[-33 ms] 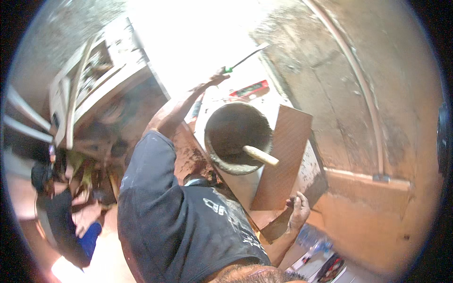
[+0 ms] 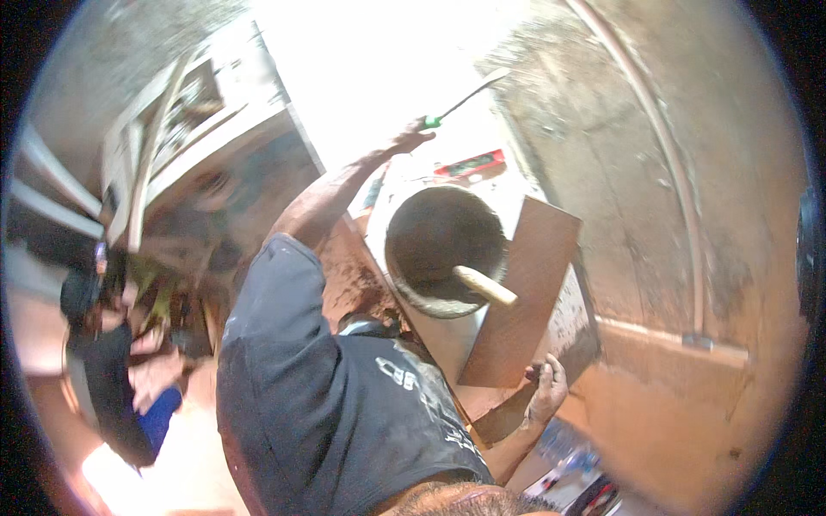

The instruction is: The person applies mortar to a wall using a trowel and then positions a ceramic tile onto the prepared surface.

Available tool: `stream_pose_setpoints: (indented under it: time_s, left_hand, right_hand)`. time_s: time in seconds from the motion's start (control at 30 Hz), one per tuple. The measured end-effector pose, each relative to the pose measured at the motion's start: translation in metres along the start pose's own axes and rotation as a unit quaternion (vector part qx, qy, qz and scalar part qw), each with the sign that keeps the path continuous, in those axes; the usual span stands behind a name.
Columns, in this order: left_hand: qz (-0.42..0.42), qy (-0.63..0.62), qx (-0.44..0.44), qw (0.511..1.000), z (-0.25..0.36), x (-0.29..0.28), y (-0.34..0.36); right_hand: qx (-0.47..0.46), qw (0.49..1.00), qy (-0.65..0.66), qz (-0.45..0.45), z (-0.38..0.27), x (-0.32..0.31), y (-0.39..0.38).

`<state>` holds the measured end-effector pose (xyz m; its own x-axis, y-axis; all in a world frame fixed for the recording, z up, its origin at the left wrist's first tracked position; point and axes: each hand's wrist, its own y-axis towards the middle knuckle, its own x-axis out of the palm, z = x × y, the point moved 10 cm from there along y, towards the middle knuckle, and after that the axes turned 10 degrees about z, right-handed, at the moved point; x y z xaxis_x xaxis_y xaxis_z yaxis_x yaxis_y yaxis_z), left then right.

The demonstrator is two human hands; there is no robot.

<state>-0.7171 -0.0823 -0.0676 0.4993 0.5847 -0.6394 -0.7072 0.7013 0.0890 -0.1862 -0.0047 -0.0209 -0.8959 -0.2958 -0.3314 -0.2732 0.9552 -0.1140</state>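
My left hand (image 2: pixel 410 136), stretched away from me at the upper middle, is closed round the green handle of a tool (image 2: pixel 469 99). Its thin metal shaft widens toward a flat tip, but I cannot tell its exact kind. Nearer stands a round, dark bucket (image 2: pixel 430 232) with a crusted rim. A pale wooden handle (image 2: pixel 486 285) pokes out over the bucket's near right side. Right of the bucket lies a brown rectangular panel (image 2: pixel 529 275). By the panel's near corner is my right hand (image 2: pixel 546 396), fingers curled; anything in them is too small to make out.
A red and dark package (image 2: pixel 470 165) lies beyond the bucket. On the left are a wooden frame (image 2: pixel 159 155) and a person in dark clothing (image 2: pixel 107 378). A rough wall (image 2: pixel 602 155) with a pipe (image 2: pixel 667 129) runs along the right. Glare hides the far end.
The whole view has shifted slightly, so the bucket and panel appear a little further right. My left hand and its tool have moved slightly right and up. My right hand looks nearly unchanged.
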Motion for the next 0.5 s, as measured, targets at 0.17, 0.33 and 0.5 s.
stream_pose_setpoints:
  time_s: [0.17, 0.33, 0.5]
  left_hand:
    - [0.070, -0.275, -0.023, 0.959, 0.074, -0.054, -0.144]
    - [0.083, -0.365, 0.084, 0.924, 0.177, -0.006, -0.266]
    - [0.063, -0.350, 0.035, 0.934, 0.218, 0.080, -0.339]
  right_hand:
    - [-0.140, 0.969, 0.089, -0.182, -0.053, 0.070, -0.006]
    - [-0.214, 0.926, 0.140, -0.277, -0.105, 0.120, -0.042]
    - [-0.466, 0.859, -0.036, -0.211, -0.130, 0.095, -0.095]
